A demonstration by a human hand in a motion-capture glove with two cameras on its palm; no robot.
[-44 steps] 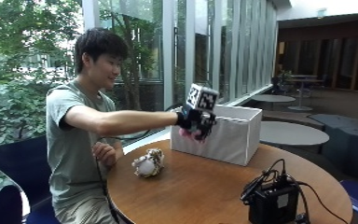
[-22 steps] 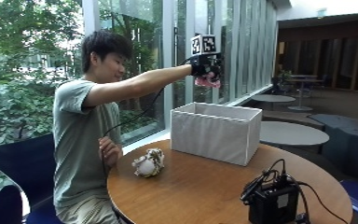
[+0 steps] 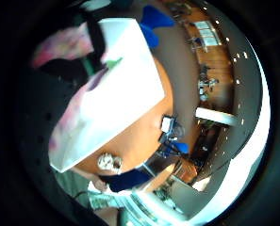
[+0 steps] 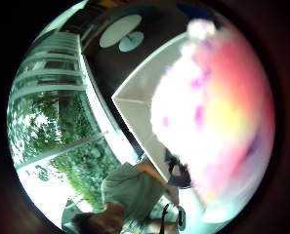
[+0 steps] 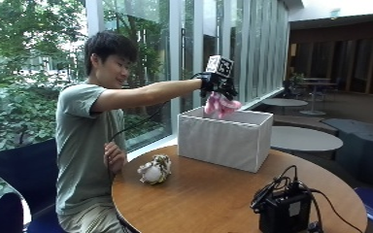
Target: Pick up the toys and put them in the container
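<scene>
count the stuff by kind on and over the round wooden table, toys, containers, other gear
Toys: 2, a pink plush toy held by the gloved right hand above the box, and a cream plush toy on the table.
Containers: 1, a white fabric box.
Other gear: 1, a black device with cables.
Total: 4

Side-on outside camera across the round table (image 5: 199, 194); both palm cameras above, sharing the white container (image 5: 225, 138).
</scene>
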